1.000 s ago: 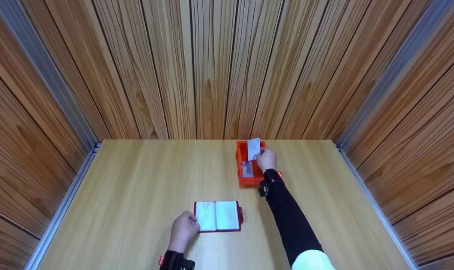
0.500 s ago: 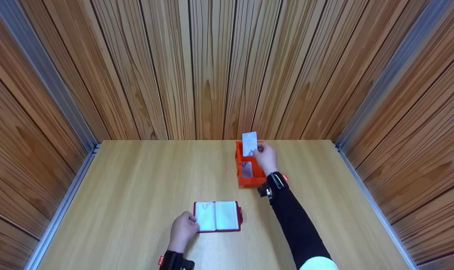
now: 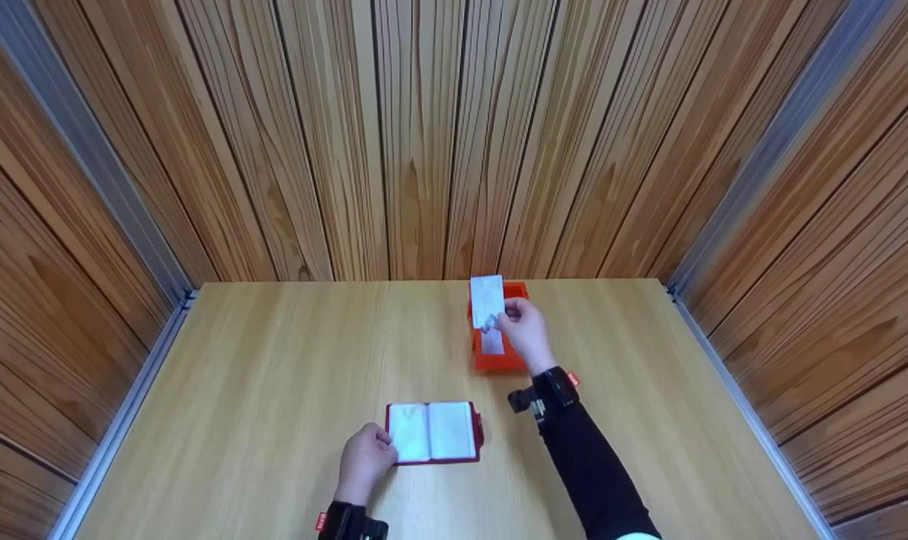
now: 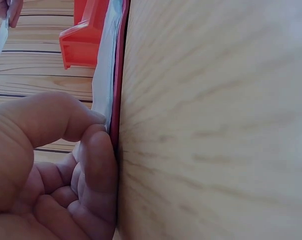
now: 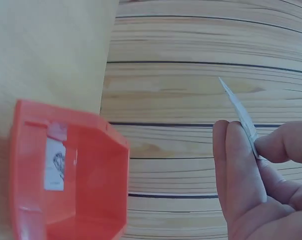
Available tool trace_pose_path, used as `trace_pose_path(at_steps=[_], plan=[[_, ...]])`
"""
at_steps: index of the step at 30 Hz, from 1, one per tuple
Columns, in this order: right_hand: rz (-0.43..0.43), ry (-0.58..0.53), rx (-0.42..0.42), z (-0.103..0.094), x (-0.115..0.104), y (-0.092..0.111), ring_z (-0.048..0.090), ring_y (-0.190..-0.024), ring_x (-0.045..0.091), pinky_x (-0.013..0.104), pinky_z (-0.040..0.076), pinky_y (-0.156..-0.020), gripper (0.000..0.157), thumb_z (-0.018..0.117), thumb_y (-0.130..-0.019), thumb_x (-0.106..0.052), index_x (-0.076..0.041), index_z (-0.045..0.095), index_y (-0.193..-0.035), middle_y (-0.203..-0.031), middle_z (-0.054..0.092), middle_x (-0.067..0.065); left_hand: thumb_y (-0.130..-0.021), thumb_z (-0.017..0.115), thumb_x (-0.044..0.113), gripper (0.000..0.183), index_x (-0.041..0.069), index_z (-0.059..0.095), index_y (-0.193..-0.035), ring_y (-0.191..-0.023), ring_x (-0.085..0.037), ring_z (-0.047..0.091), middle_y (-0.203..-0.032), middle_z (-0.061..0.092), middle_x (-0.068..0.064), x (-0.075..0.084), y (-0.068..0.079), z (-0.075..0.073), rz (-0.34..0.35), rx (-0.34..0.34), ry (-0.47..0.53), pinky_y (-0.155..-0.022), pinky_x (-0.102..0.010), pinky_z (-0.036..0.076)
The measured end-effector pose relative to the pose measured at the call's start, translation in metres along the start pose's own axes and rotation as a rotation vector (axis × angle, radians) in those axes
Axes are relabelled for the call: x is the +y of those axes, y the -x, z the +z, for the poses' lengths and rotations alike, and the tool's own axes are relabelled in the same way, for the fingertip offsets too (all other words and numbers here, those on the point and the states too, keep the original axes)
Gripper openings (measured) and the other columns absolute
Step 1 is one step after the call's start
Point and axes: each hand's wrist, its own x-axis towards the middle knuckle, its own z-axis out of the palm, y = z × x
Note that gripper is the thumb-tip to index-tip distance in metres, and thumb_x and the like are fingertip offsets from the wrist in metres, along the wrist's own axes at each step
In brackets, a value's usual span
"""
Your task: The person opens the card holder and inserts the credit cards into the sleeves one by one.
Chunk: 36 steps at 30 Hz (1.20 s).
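Observation:
Thumb and fingers of my right hand (image 3: 525, 330) pinch the lower edge of a white card (image 3: 487, 300) with a small dark print near its bottom. It is held up over the orange bin (image 3: 500, 363), and the right wrist view shows this card (image 5: 240, 112) edge-on. Inside the bin lies another card (image 5: 54, 165) with a dark drawing on it. Closer to me, a small red-covered booklet (image 3: 452, 431) lies open on the table, its pages pale and glossy. My left hand (image 3: 365, 463) pinches the left page edge of this booklet (image 4: 107, 70) between thumb and index finger.
The light wooden table (image 3: 274, 360) reaches back to an upright wall of wood planks (image 3: 416, 150). The bin stands close to that back edge. Grey metal rails (image 3: 754, 420) run along the table's sides.
My right hand has brought the card up and leftward over the bin, then slightly down toward me. My left hand and the booklet stay in place.

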Motion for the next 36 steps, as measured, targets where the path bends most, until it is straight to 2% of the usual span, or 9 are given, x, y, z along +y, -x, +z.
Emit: trace_pose_path(at_steps=[2,10,14,21,25,27,32,36], plan=[[-0.001,-0.023,-0.009,0.001,0.003,0.008,0.06,-0.09,0.027,0.036,0.053,-0.08,0.024,0.057,-0.088,0.001,0.008,0.063,-0.11,-0.098,0.065,0.017,-0.073,0.063,-0.004,0.013,0.003,0.057,-0.083,-0.067,-0.019,0.051,-0.073,0.053,-0.003,0.0,0.0,0.0,0.003,-0.001,-0.003,-0.06,-0.033,0.042],[0.087,-0.085,-0.072,0.006,0.021,0.04,0.058,-0.091,0.026,0.035,0.052,-0.082,0.023,0.059,-0.091,0.001,0.007,0.063,-0.113,-0.102,0.064,0.015,-0.075,0.064,-0.003,0.013,0.003,0.058,-0.085,-0.067,-0.02,0.051,-0.074,0.054,-0.003,0.001,-0.001,-0.002,-0.029,-0.016,0.004,-0.061,-0.033,0.042],[0.074,-0.083,-0.102,0.011,0.029,0.055,0.059,-0.088,0.025,0.034,0.053,-0.08,0.023,0.059,-0.09,0.002,0.008,0.063,-0.111,-0.099,0.065,0.015,-0.075,0.063,-0.003,0.013,0.003,0.057,-0.085,-0.068,-0.02,0.051,-0.075,0.053,-0.004,0.001,-0.001,-0.002,-0.047,-0.025,0.001,-0.061,-0.033,0.042],[0.053,-0.016,-0.189,0.024,0.043,0.078,0.06,-0.081,0.022,0.034,0.055,-0.075,0.021,0.061,-0.088,0.001,0.009,0.063,-0.106,-0.091,0.065,0.012,-0.077,0.064,-0.002,0.013,0.004,0.058,-0.087,-0.07,-0.02,0.052,-0.077,0.055,-0.004,0.001,-0.002,-0.001,-0.066,-0.034,-0.004,-0.062,-0.034,0.043],[0.086,-0.005,-0.236,0.034,0.053,0.089,0.06,-0.08,0.021,0.033,0.054,-0.074,0.022,0.062,-0.087,0.0,0.009,0.064,-0.107,-0.091,0.065,0.011,-0.077,0.064,-0.002,0.013,0.004,0.058,-0.087,-0.069,-0.02,0.052,-0.077,0.055,-0.004,0.0,-0.001,0.0,-0.056,-0.031,-0.001,-0.062,-0.034,0.043],[0.096,0.003,-0.252,0.038,0.058,0.094,0.06,-0.08,0.02,0.033,0.054,-0.073,0.021,0.063,-0.086,0.0,0.007,0.064,-0.106,-0.09,0.064,0.01,-0.075,0.063,-0.002,0.012,0.004,0.058,-0.084,-0.068,-0.019,0.052,-0.074,0.055,-0.003,-0.001,0.0,0.0,-0.012,-0.002,-0.013,-0.061,-0.034,0.044],[0.054,0.001,-0.271,0.045,0.063,0.105,0.059,-0.078,0.016,0.03,0.053,-0.069,0.02,0.061,-0.081,0.0,0.007,0.063,-0.1,-0.086,0.063,0.006,-0.069,0.06,-0.003,0.013,0.005,0.056,-0.079,-0.065,-0.017,0.051,-0.069,0.053,0.0,-0.003,0.002,0.001,0.081,0.062,-0.051,-0.061,-0.035,0.044],[0.061,0.023,-0.276,0.048,0.063,0.108,0.058,-0.079,0.018,0.029,0.053,-0.068,0.021,0.061,-0.081,0.002,0.007,0.063,-0.101,-0.085,0.062,0.006,-0.07,0.061,-0.003,0.014,0.005,0.056,-0.079,-0.065,-0.018,0.051,-0.071,0.053,-0.001,-0.002,0.001,0.0,0.056,0.045,-0.048,-0.06,-0.035,0.043]])
